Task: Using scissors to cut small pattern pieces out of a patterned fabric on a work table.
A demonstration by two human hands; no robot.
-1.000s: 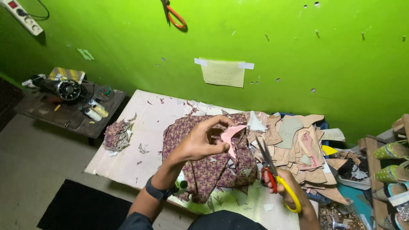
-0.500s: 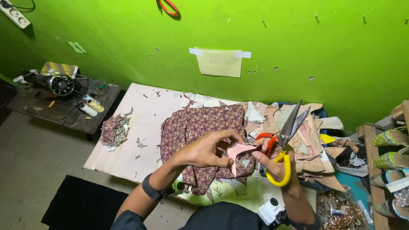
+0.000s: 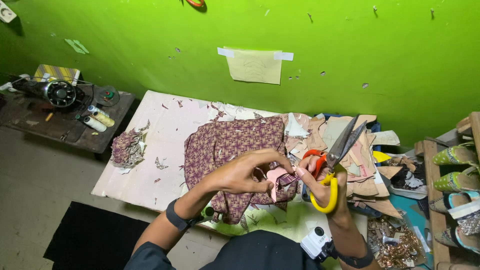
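While the left hand (image 3: 240,175) pinches the pink cut-out (image 3: 276,178) over the patterned fabric (image 3: 230,145), the right hand (image 3: 320,177) grips the scissors (image 3: 332,160), blades raised; better steady that piece before trimming.

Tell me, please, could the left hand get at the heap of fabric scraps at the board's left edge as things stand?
Probably not at once: the left hand is pinching a pink piece, though nothing blocks the way to the scraps.
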